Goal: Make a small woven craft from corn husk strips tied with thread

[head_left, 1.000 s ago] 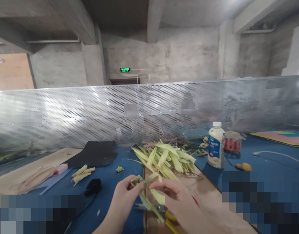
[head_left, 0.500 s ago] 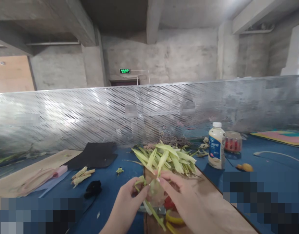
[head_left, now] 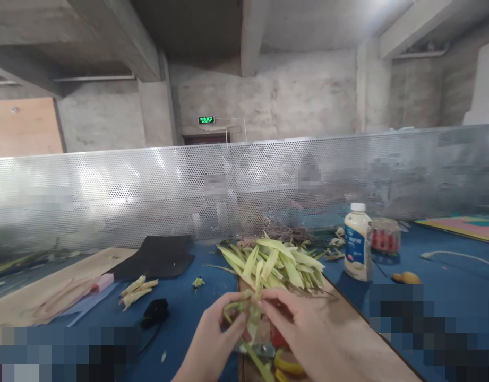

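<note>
My left hand (head_left: 216,331) is closed in a pinch on a pale green corn husk strip (head_left: 257,358), whose narrow end hangs down past the thumb. My right hand (head_left: 296,323) pinches the upper part of a piece of corn husk (head_left: 254,318) that stretches between both hands. Just beyond the fingertips lies a loose pile of corn husks (head_left: 286,260) on a brown board (head_left: 351,323). Below my hands are a yellow curved thing (head_left: 288,364) and a red thing (head_left: 277,338), both partly covered by my right hand.
To the right stand a white-capped bottle (head_left: 358,249) and a clear tub with red contents (head_left: 385,237). Left on the blue table are husk pieces (head_left: 138,291), a black bundle (head_left: 155,312) and a black sheet (head_left: 154,257). A perforated metal screen (head_left: 168,185) closes off the back.
My right fingertips have drawn slightly closer to my left hand, and the husk between them has shifted. The whole view has moved a little, so everything sits slightly lower and further right.
</note>
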`<state>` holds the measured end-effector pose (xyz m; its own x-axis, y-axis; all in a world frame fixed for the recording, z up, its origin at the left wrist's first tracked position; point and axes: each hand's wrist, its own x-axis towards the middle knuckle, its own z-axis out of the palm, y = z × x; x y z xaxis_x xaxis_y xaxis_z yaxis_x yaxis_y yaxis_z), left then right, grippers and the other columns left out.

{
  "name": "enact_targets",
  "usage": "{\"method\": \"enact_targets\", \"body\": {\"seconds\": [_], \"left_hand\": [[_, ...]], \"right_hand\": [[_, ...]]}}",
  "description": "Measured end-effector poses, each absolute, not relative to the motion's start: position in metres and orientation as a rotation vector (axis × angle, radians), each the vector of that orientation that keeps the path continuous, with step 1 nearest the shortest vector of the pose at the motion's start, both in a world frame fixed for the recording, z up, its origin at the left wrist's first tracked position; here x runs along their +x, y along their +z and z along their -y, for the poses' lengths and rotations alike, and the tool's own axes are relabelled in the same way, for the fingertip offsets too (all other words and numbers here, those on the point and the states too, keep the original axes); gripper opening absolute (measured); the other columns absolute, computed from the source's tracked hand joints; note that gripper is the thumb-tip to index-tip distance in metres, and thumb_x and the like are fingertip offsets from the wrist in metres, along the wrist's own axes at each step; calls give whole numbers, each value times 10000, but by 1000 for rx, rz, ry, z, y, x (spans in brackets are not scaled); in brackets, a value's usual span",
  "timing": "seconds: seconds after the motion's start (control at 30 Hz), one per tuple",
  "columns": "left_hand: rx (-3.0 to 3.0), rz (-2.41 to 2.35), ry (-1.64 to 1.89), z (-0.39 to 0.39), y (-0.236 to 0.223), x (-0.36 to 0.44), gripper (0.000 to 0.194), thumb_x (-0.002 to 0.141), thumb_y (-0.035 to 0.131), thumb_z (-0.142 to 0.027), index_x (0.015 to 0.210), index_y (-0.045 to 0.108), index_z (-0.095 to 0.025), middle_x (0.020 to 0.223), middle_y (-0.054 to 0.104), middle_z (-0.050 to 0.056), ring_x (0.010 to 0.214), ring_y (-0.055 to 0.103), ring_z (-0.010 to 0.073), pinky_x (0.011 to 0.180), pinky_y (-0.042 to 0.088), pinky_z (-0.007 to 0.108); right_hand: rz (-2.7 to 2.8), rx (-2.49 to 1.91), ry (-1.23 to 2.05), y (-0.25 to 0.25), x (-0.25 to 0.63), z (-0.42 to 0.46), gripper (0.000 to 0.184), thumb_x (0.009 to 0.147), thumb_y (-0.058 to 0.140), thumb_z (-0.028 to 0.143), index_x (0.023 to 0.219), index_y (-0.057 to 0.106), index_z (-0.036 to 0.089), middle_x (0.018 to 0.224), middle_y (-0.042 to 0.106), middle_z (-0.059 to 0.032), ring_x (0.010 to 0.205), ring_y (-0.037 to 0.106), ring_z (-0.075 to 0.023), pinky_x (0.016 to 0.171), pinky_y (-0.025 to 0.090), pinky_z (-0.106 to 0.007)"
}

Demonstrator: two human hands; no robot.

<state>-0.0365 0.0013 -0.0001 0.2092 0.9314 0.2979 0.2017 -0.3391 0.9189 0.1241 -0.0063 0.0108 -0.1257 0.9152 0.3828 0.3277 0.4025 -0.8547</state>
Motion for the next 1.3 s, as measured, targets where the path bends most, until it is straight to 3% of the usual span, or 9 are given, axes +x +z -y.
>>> {"method": "enact_targets", "body": {"seconds": [0.27, 0.43, 0.57, 0.93, 1.17, 1.3], "left_hand": [[1851, -1085, 1132, 6, -1, -36, 189, 780, 499, -271, 910, 583, -161, 571, 584, 0, 575, 554, 150, 629, 434, 251], [1969, -1128, 1214, 7, 1, -36, 145, 756, 521, -220, 866, 604, -176, 789, 607, 42, 726, 555, 165, 686, 423, 244], [1998, -1104, 1211, 7, -1, -36, 131, 762, 507, -203, 836, 612, -173, 829, 608, 48, 766, 553, 167, 715, 418, 244], [1691, -880, 1150, 7, -7, -34, 250, 766, 532, -185, 1009, 482, -161, 911, 622, 57, 854, 582, 181, 785, 440, 303], [1652, -854, 1095, 4, -9, -35, 245, 761, 544, -176, 989, 457, -153, 861, 596, 43, 857, 572, 183, 789, 429, 314], [1642, -792, 1056, 3, -8, -37, 192, 765, 541, -170, 949, 495, -142, 838, 596, 39, 822, 568, 169, 770, 427, 301]], "right_hand": [[1749, -1022, 583, 5, 123, 1, 179, 773, 511, 274, 835, 668, 210, 830, 654, -30, 818, 577, -187, 770, 438, -289], [1744, -992, 559, 7, 124, 2, 154, 766, 526, 265, 812, 661, 209, 835, 639, -29, 826, 574, -182, 771, 437, -289], [1753, -978, 623, 7, 124, 2, 160, 773, 513, 267, 817, 654, 205, 832, 630, -28, 803, 578, -172, 760, 440, -280], [1669, -1015, 878, 6, 123, 0, 271, 770, 511, 348, 967, 653, 225, 988, 652, -27, 919, 583, -199, 785, 466, -285], [1620, -1075, 966, 5, 122, -3, 376, 766, 526, 367, 1097, 589, 202, 765, 635, -16, 698, 583, -168, 653, 477, -286], [1440, -973, 1278, 0, 121, -3, 377, 749, 573, 383, 1100, 583, 247, 976, 627, -27, 857, 586, -167, 681, 473, -253]]}}
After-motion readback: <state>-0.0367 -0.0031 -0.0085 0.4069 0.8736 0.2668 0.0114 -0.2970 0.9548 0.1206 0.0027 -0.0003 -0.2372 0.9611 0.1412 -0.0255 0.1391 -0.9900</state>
